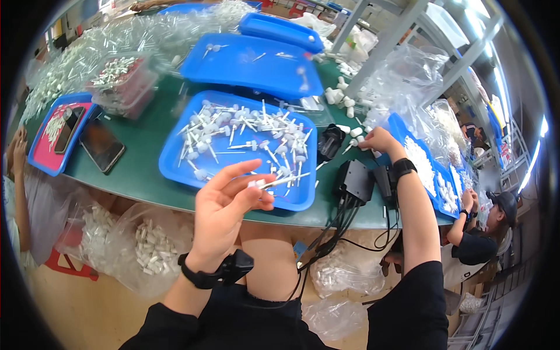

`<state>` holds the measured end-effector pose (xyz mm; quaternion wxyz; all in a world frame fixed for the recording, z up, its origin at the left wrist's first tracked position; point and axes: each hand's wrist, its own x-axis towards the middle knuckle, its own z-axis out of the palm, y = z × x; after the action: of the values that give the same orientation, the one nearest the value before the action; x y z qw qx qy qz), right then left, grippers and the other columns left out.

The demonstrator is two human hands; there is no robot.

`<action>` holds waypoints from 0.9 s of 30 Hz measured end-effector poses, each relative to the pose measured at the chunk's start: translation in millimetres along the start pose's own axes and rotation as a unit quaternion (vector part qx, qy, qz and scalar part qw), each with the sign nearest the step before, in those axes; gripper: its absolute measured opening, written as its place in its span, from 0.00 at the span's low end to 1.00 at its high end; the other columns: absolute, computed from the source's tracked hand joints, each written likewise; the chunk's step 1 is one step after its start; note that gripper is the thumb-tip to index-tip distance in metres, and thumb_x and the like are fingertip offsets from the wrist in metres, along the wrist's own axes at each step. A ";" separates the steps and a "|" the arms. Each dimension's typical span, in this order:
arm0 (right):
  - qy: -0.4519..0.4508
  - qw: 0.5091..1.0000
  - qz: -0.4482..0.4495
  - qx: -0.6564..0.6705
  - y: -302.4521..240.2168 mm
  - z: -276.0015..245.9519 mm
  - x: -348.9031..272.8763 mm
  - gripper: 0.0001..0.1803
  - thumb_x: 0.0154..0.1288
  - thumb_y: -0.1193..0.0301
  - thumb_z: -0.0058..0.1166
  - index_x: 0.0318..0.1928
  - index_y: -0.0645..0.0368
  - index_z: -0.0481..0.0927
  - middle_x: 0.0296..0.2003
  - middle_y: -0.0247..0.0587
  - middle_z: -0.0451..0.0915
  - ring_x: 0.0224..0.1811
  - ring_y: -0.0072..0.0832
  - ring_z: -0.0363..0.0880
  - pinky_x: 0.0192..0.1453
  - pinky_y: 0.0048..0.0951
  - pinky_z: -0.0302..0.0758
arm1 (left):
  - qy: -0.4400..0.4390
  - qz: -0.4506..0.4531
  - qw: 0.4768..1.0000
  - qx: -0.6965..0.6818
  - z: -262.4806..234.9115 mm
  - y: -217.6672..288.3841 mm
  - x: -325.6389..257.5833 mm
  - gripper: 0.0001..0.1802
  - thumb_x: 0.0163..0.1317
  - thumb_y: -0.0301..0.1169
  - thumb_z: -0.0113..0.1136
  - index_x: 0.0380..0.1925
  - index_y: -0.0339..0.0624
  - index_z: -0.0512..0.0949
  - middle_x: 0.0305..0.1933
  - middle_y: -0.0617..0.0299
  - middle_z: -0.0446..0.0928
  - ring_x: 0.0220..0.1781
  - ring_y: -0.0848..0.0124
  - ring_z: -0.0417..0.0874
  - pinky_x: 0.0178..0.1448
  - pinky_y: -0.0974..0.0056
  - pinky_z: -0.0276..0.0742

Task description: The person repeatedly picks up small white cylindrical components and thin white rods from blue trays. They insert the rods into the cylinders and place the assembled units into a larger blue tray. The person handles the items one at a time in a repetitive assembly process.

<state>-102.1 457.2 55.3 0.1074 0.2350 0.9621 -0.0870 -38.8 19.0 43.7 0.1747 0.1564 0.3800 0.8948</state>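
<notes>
My left hand [230,204] is raised over the near edge of a blue tray [169,166], pinching a small white plastic part with a thin stem [284,180] between thumb and fingers. Many similar white stemmed parts [213,131] lie jumbled in that tray. Further right, my right hand [379,140] reaches to the tabletop with its fingers bent together beside loose white plastic caps [356,133]. Whatever sits between those fingertips is too small to make out.
Black boxes with cables [354,182] stand right of the tray. Behind it is another blue tray [245,64]. A phone [102,144] and a small red-lined tray [44,153] lie left. A metal post [388,44] rises at the right, and a co-worker [475,245] sits beyond.
</notes>
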 end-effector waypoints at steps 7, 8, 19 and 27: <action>0.190 0.964 -0.104 0.152 -44.3 -59.5 -88.6 0.19 0.63 0.60 0.47 0.41 0.65 0.79 0.23 0.37 0.78 0.26 0.24 0.75 0.32 0.26 0.70 | -0.022 0.025 0.999 0.012 5.9 -10.1 10.6 0.14 0.61 0.22 0.55 0.47 0.30 0.72 0.49 0.48 0.75 0.40 0.69 0.79 0.46 0.65 0.77; 0.150 0.950 -0.170 0.214 -67.2 -63.9 -117.2 0.18 0.64 0.62 0.48 0.43 0.64 0.78 0.23 0.33 0.76 0.27 0.19 0.73 0.31 0.22 0.69 | -0.014 0.039 0.999 0.019 5.0 -8.7 9.7 0.13 0.59 0.20 0.55 0.46 0.30 0.73 0.48 0.49 0.76 0.41 0.69 0.80 0.47 0.65 0.78; 0.023 0.770 -0.329 0.546 -140.1 22.8 -255.5 0.14 0.59 0.81 0.52 0.47 0.72 0.73 0.40 0.43 0.77 0.41 0.26 0.78 0.46 0.25 0.75 | -0.022 0.128 0.989 0.074 12.6 -0.1 -6.0 0.14 0.56 0.20 0.60 0.43 0.32 0.73 0.47 0.48 0.75 0.42 0.67 0.79 0.46 0.64 0.79; -0.011 0.751 -0.314 0.580 -146.1 41.1 -254.6 0.13 0.61 0.80 0.52 0.47 0.71 0.74 0.38 0.41 0.78 0.38 0.23 0.77 0.41 0.23 0.76 | -0.068 0.163 0.976 0.129 6.0 -2.9 -11.8 0.11 0.52 0.12 0.58 0.37 0.31 0.75 0.45 0.45 0.75 0.43 0.63 0.80 0.46 0.64 0.80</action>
<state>56.5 210.1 95.9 -0.0723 -0.0641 0.7450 -0.6600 -25.3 19.5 43.8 0.0297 0.2976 0.4487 0.8421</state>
